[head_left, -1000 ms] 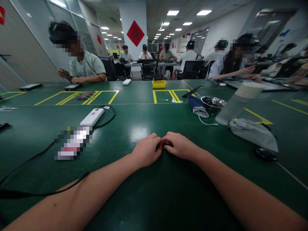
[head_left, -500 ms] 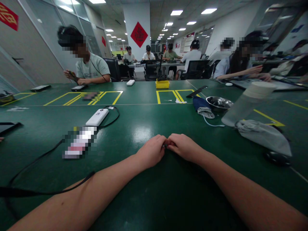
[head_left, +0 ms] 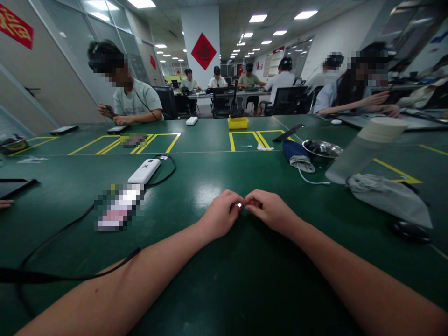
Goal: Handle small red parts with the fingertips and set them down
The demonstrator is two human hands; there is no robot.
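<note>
Shiny piece [head_left: 239, 205] between hands [head_left: 223, 214], green tabletop [head_left: 196, 294] around, far edge [head_left: 214, 120] well beyond

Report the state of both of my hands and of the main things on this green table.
Left hand: pinching a small shiny piece.
Right hand: pinching a small reddish piece; whether the two pieces join is unclear.
White power bank: lying flat.
Bottle: capped.
Metal bowl: holding something dark.
Yellow box: filled, contents unclear.
Gray pouch: lying down.
</note>
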